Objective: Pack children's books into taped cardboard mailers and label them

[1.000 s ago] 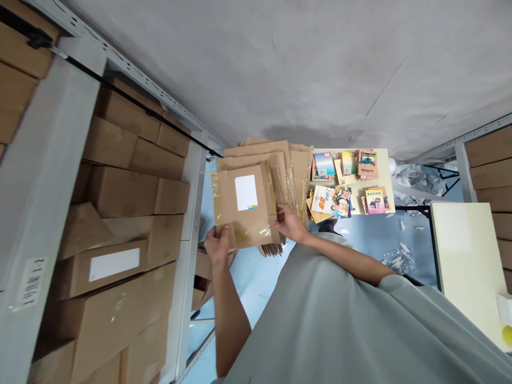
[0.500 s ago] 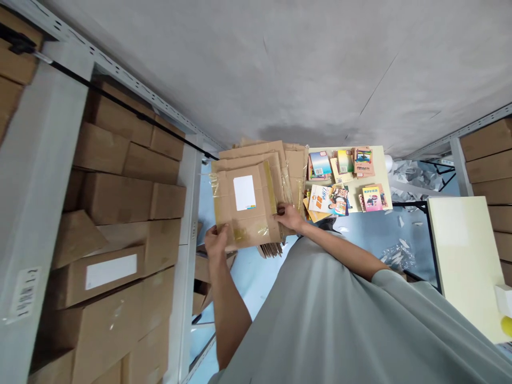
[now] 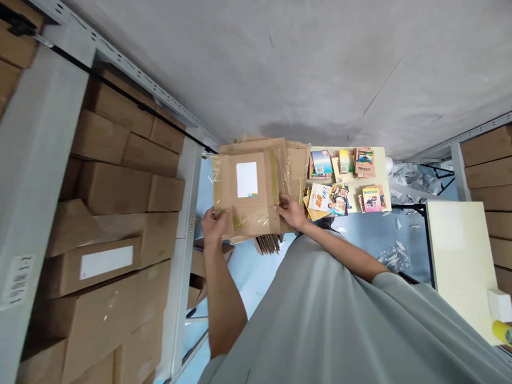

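Note:
Both of my hands hold a flattened cardboard box (image 3: 250, 216) with clear tape along its edges and a white label (image 3: 247, 180) facing up. My left hand (image 3: 215, 223) is closed on its near left corner, thumb on top. On the right edge, my right hand (image 3: 291, 212) pinches the cardboard with its fingertips. Beneath and behind it lies a pile of flattened cardboard (image 3: 298, 165), partly covered by the piece I hold. Several folded cardboard edges (image 3: 269, 244) stick out below, near my body.
Several stacks of booklets (image 3: 328, 198) lie on a cream table (image 3: 380, 165) to the right. Shelving with cardboard boxes (image 3: 116, 186) stands at left, and more boxes (image 3: 490, 176) at far right. A second cream tabletop (image 3: 460, 256) and plastic scraps (image 3: 396, 258) are at right.
The flattened box has shifted slightly away from my body, its far edge nearer the pile's far edge. Both hands keep their hold. The view has shifted a little.

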Motion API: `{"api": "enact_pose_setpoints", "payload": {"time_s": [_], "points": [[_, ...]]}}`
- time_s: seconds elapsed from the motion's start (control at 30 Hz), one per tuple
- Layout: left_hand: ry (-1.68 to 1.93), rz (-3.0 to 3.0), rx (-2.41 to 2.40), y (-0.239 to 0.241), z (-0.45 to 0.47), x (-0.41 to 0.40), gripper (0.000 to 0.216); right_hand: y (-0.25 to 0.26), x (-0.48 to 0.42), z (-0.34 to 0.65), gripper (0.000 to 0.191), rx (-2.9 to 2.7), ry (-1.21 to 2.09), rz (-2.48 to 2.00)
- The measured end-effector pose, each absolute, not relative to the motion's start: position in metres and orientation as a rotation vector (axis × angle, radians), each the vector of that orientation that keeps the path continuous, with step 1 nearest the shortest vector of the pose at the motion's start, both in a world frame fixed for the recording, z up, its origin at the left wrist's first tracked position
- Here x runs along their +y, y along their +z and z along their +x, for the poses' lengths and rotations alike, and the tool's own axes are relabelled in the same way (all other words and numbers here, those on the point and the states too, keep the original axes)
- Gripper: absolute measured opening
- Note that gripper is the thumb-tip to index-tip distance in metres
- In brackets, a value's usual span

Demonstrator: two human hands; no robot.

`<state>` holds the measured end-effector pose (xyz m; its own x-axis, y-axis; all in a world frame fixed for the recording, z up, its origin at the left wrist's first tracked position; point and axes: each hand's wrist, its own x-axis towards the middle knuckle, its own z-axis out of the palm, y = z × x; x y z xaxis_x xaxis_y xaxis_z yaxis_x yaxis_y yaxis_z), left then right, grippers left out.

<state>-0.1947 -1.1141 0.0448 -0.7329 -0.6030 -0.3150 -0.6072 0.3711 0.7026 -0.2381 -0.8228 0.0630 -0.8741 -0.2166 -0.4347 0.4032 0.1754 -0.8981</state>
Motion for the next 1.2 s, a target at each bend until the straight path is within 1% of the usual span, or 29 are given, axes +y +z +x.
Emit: {"api": "enact_pose_setpoints", "payload": {"time_s": [0.1,0.2,0.3,0.37,0.47,0.53,0.6,0.67,0.73,0.83,0.93,1.1,1.2], "points": [[1.401,-1.253,2.509,0.046,-0.2,-1.108,0.053,0.058,-0.819,-0.236,0.048,1.971,-1.707,0.158],[1.449,-1.287,2.481,0.049,-0.2,-1.102,0.054,0.056,-0.815,-0.235,0.047,1.977,-1.705,0.146],[1.467,-1.291,2.44,0.052,-0.196,-1.099,0.055,0.058,-0.809,-0.236,0.045,2.139,-1.61,0.205],[1.469,-1.282,2.41,0.054,-0.193,-1.098,0.058,0.06,-0.803,-0.238,0.037,2.257,-1.513,0.21],[1.491,-1.235,2.385,0.055,-0.188,-1.097,0.062,0.063,-0.794,-0.241,0.024,2.27,-1.452,0.171],[1.516,-1.189,2.377,0.056,-0.184,-1.096,0.06,0.064,-0.788,-0.243,0.019,2.235,-1.446,0.163],[1.529,-1.167,2.39,0.056,-0.182,-1.096,0.05,0.067,-0.784,-0.244,0.016,2.243,-1.432,0.146],[1.517,-1.179,2.443,0.054,-0.18,-1.095,0.038,0.07,-0.78,-0.247,0.016,2.292,-1.423,0.125],[1.52,-1.196,2.495,0.049,-0.18,-1.095,0.032,0.072,-0.776,-0.251,0.019,2.349,-1.444,0.138],[1.639,-1.246,2.472,0.039,-0.182,-1.093,0.02,0.076,-0.764,-0.26,0.023,2.402,-1.567,0.21],[1.745,-1.31,2.433,0.03,-0.184,-1.091,0.021,0.081,-0.751,-0.268,0.026,2.374,-1.736,0.243],[1.814,-1.298,2.446,0.027,-0.182,-1.088,0.015,0.09,-0.745,-0.274,0.031,2.328,-1.911,0.265],[1.833,-1.282,2.421,0.028,-0.183,-1.089,0.026,0.087,-0.753,-0.273,0.034,2.336,-1.905,0.212]]}}
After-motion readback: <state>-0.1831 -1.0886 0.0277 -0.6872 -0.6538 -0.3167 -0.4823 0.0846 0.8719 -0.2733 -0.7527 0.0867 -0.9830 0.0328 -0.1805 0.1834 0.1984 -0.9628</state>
